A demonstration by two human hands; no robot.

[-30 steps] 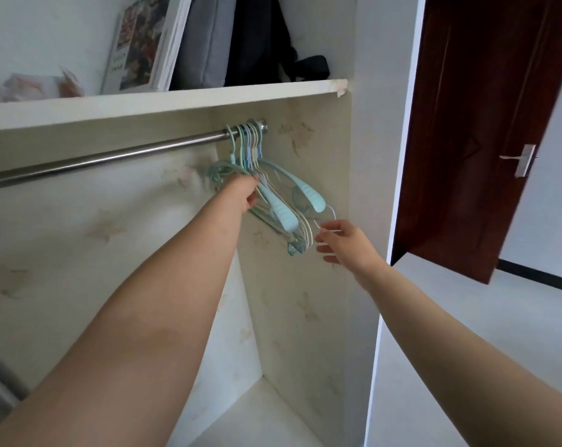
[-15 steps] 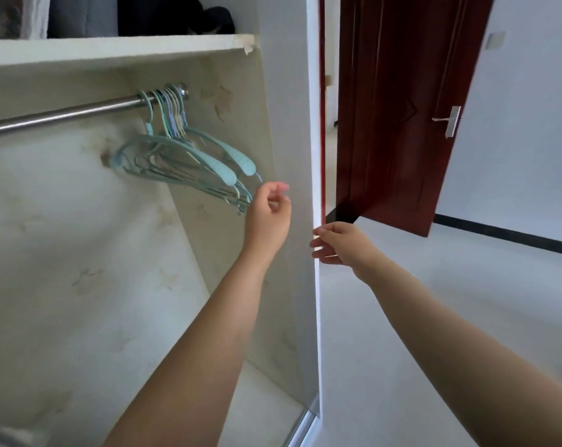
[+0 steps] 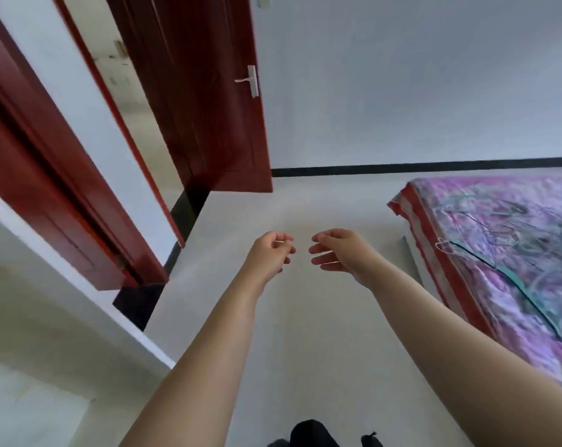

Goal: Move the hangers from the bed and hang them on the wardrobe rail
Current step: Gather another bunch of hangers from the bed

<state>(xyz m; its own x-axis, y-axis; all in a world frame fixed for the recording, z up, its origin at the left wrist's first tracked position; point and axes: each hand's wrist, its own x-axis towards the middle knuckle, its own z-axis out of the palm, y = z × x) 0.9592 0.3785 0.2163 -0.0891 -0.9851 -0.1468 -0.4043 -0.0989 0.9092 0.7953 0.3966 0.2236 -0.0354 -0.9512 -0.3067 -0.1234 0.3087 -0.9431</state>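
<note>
Red door [image 3: 205, 101] ajar at left. Left hand [image 3: 270, 253] mid-frame over the floor [image 3: 305, 317], fingers loosely curled, grip holding nothing. Right hand [image 3: 337, 253] just beside it, fingers relaxed, grip released. Hangers [image 3: 515, 285] lie on the bed [image 3: 434, 253], far right.

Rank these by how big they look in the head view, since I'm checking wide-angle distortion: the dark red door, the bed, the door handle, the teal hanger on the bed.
1. Dark red door
2. Bed, cut by the frame edge, so unsure against the door
3. Teal hanger
4. Door handle
</note>
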